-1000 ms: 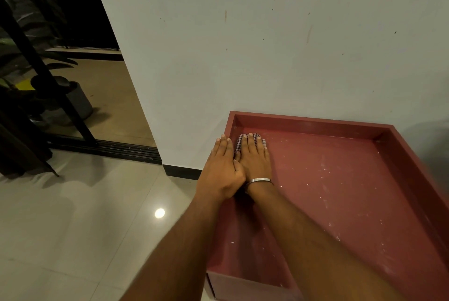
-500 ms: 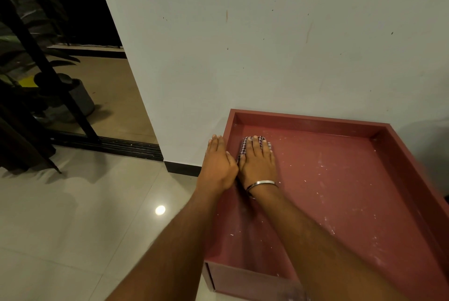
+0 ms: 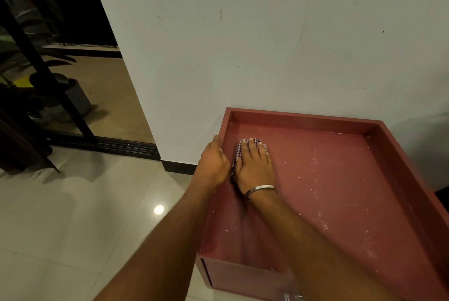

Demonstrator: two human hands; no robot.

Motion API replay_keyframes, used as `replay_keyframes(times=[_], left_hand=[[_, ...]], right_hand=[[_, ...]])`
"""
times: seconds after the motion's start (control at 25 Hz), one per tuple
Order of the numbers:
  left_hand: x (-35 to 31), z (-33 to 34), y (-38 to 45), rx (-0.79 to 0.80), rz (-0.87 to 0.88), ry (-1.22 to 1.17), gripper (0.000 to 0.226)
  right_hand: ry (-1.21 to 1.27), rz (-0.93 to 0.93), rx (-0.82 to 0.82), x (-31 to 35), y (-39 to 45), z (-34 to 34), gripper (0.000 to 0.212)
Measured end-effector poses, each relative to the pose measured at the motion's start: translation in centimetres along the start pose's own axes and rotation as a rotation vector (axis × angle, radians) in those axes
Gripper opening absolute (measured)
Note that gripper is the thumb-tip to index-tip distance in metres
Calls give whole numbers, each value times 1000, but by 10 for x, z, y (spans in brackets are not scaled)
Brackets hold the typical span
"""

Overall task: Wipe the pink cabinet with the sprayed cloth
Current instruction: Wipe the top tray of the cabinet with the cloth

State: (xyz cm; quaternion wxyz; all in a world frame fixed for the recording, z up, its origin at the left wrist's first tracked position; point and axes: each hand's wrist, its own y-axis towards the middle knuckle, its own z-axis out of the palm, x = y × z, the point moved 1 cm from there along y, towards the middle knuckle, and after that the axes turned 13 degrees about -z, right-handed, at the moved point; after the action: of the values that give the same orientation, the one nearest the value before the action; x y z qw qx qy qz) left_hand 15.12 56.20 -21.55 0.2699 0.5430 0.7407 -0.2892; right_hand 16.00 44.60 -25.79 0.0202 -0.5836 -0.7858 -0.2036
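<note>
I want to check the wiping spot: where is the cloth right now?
In the head view, the checked cloth lies flat under the right hand in the pink cabinet's far-left corner, near the left rim where the left hand rests.

**Dim room, tiled floor**

Beyond the hands rises a pale wall, flecked with dark specks. Left of them spreads glossy floor with a light glare. Farther left, a door track, a pot and dark leaves.
</note>
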Motion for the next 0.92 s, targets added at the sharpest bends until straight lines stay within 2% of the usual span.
replay_keyframes(times=[0.08,0.24,0.4,0.6,0.8,0.92], left_hand=[[1,0,2,-1,-8,-14,49],[1,-1,2,15,-30,-29,48],[3,-5,-5,0,-2,-77,43],[5,-3,-4,-1,-1,-65,41],[1,-6,-10,19,-43,-64,43],[9,-9,-19,2,-3,-48,42]], right_hand=[[-7,28,-1,10,0,5,57],[-15,-82,78,37,-5,16,69],[39,-71,-7,20,-13,1,54],[52,41,-27,26,-17,5,56],[82,-84,14,46,-32,2,59],[76,-64,-32,32,-38,-9,53]])
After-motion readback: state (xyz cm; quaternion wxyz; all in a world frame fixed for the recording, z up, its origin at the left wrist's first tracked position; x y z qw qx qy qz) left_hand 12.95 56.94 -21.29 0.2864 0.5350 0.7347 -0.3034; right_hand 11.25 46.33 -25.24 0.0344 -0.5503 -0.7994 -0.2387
